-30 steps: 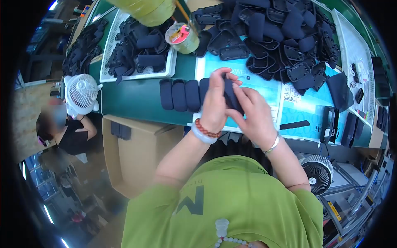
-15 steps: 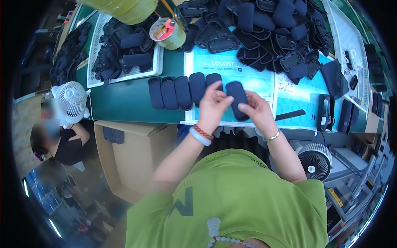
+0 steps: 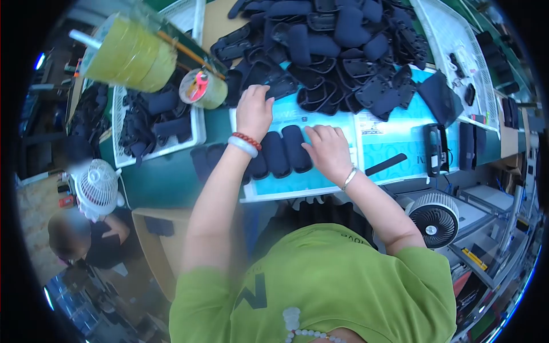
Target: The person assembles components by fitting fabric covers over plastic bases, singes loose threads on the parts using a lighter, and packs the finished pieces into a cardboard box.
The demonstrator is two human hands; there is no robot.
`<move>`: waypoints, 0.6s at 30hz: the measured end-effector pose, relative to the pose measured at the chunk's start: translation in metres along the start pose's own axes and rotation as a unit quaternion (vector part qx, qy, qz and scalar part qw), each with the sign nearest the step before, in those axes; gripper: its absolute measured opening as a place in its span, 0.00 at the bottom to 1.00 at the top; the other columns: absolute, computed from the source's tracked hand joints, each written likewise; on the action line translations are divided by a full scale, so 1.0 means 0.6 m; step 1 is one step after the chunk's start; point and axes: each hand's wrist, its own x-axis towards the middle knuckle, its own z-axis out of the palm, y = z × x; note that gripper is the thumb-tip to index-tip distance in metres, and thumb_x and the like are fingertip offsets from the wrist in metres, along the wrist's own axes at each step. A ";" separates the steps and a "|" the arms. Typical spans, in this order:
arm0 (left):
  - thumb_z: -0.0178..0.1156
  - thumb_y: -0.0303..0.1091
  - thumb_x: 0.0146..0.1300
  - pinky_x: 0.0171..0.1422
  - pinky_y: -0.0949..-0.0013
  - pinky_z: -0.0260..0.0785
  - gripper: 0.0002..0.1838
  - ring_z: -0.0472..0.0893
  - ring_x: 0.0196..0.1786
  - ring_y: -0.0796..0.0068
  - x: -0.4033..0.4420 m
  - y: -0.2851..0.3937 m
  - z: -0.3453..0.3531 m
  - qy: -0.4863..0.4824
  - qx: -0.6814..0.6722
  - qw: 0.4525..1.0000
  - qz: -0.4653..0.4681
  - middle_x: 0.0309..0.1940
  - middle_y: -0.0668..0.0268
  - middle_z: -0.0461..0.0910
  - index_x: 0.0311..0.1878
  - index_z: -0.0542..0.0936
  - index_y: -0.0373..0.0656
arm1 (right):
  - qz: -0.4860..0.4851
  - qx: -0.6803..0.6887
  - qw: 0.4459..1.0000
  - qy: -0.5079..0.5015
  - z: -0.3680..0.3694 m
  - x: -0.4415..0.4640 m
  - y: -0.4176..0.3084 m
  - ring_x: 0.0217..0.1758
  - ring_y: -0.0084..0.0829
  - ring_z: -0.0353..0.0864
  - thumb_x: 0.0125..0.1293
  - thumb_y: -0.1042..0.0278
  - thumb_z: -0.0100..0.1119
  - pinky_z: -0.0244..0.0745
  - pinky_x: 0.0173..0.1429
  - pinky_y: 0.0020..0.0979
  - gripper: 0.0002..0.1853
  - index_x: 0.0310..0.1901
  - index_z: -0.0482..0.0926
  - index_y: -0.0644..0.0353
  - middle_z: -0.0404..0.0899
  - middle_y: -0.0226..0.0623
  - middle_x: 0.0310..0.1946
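Observation:
My left hand reaches over the table to the near edge of a heap of black moulded shells and dark pads. Its thumb stands apart from the fingers, and nothing shows in it. Beside the right end of a row of dark blue padded pieces, my right hand has its thumb and index finger at the edge of the last padded piece. These fingers are spread and hold nothing I can see. My left forearm hides part of the row. Under the row lies a blue printed sheet.
A white tray of dark parts stands at the left, near a yellow-taped cup and a larger taped container. A black strip and a black device lie right. Another person sits beside a white fan.
The padded piece that was between both hands now stands at the row's right end. My left hand has moved up and left to the heap; my right hand has come off the piece's face.

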 end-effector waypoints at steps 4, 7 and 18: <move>0.67 0.30 0.54 0.54 0.58 0.66 0.15 0.79 0.52 0.61 0.074 0.028 0.051 -0.098 0.223 0.966 0.083 0.43 0.61 0.81 0.46 0.80 0.41 | -0.132 -0.160 0.967 0.149 -0.021 0.066 0.050 0.61 0.36 0.73 0.57 0.68 0.57 0.62 0.68 0.44 0.17 0.50 0.80 0.57 0.79 0.34 0.42; 0.66 0.30 0.52 0.50 0.58 0.66 0.08 0.80 0.45 0.58 0.108 0.004 0.073 -0.119 0.262 0.951 0.114 0.36 0.59 0.82 0.35 0.79 0.43 | -0.188 -0.179 0.962 0.081 -0.009 0.124 0.101 0.60 0.36 0.73 0.58 0.67 0.56 0.61 0.69 0.44 0.12 0.44 0.82 0.55 0.79 0.34 0.42; 0.55 0.25 0.65 0.53 0.60 0.79 0.13 0.85 0.45 0.59 0.090 0.045 -0.039 -0.026 -0.706 0.644 -0.295 0.45 0.54 0.83 0.52 0.75 0.33 | 0.138 0.628 0.729 0.235 -0.192 0.234 0.152 0.45 0.21 0.80 0.71 0.61 0.60 0.74 0.51 0.26 0.17 0.53 0.80 0.67 0.83 0.31 0.41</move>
